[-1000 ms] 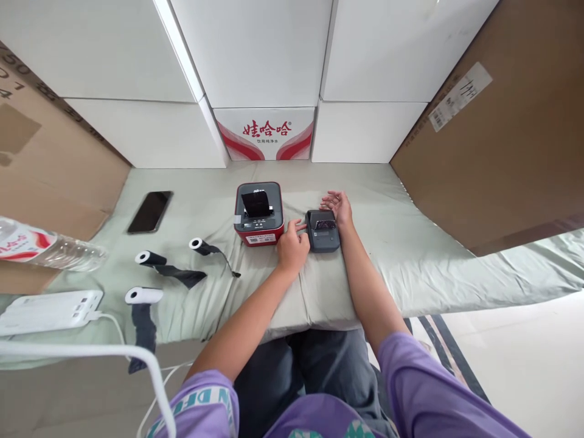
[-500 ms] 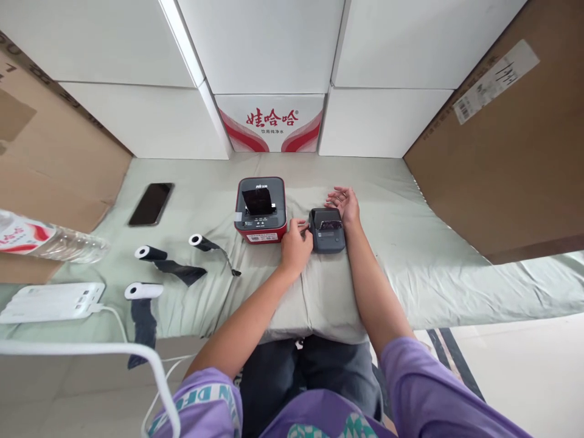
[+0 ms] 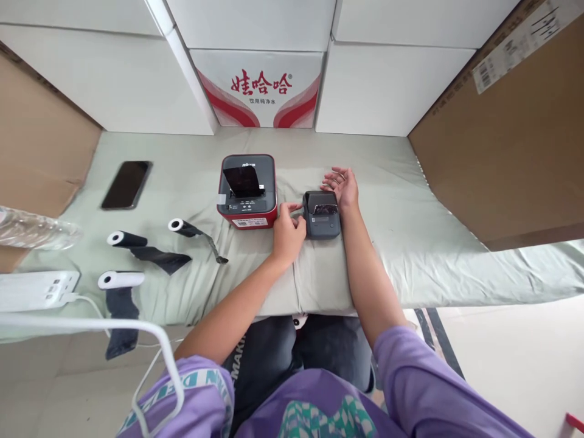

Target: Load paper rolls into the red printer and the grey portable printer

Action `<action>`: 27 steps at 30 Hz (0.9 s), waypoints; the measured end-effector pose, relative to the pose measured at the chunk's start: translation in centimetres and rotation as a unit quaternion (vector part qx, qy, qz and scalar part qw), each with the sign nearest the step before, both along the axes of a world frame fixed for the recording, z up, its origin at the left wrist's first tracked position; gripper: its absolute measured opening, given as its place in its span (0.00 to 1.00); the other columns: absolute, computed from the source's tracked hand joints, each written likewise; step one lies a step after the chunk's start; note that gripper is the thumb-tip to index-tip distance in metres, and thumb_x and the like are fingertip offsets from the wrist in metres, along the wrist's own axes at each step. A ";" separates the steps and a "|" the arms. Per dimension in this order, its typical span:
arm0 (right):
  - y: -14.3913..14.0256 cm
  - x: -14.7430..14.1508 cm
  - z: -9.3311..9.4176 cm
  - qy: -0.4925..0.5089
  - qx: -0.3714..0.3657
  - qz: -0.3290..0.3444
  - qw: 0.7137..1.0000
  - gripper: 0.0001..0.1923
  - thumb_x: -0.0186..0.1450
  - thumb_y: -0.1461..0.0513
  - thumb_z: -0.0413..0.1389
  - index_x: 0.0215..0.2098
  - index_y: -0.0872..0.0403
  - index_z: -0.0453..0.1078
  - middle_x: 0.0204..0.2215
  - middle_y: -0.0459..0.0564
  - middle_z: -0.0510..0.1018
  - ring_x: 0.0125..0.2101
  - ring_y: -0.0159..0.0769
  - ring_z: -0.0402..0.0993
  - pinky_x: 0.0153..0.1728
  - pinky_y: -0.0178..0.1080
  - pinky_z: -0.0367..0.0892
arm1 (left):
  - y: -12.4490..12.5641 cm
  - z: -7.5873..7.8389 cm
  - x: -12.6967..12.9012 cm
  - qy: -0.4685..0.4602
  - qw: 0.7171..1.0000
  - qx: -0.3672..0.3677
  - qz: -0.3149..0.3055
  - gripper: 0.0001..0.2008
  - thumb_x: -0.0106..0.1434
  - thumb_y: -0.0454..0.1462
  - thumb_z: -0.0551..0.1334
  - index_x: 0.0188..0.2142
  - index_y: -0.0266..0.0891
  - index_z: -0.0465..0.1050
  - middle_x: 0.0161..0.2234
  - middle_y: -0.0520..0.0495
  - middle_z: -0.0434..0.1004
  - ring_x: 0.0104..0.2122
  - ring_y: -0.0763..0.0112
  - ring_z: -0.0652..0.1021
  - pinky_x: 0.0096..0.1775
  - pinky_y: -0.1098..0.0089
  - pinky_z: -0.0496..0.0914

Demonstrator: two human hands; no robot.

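Note:
A small dark grey portable printer stands on the cloth between my two hands. My left hand is at its left side, thumb and index finger apart and pointing at the printer's edge. Whether the fingertips touch the casing I cannot tell. My right hand lies along the printer's right side, palm turned up, fingers loosely spread and nothing in them. Left of my left hand stands a larger red and black printer, with a dark strip of paper sticking up from its top.
Three paper rolls, a front one, a middle one and a back one, trail dark strips at left. Around them are a phone, a power bank with a white cable, and a plastic bottle. Cardboard boxes flank the surface.
The camera view has shifted, so the things appear higher and further left. My left index finger has straightened beside the small printer. My right hand stays beside it.

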State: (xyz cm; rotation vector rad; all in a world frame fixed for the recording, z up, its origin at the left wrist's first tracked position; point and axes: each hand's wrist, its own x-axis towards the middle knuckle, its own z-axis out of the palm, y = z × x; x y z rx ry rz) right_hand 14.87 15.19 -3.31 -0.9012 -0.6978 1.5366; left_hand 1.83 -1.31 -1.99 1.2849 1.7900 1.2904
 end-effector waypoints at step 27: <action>1.5 0.6 -2.0 -0.073 0.092 0.049 0.992 0.32 0.71 0.34 0.41 0.41 0.50 0.67 0.35 0.48 0.77 0.34 0.37 0.80 0.32 0.42 0.77 | 1.0 1.0 -0.3 -0.395 0.905 -0.142 -0.072 0.16 0.71 0.44 0.63 0.53 0.38 0.73 0.41 0.45 0.82 0.35 0.69 0.84 0.38 0.69 0.80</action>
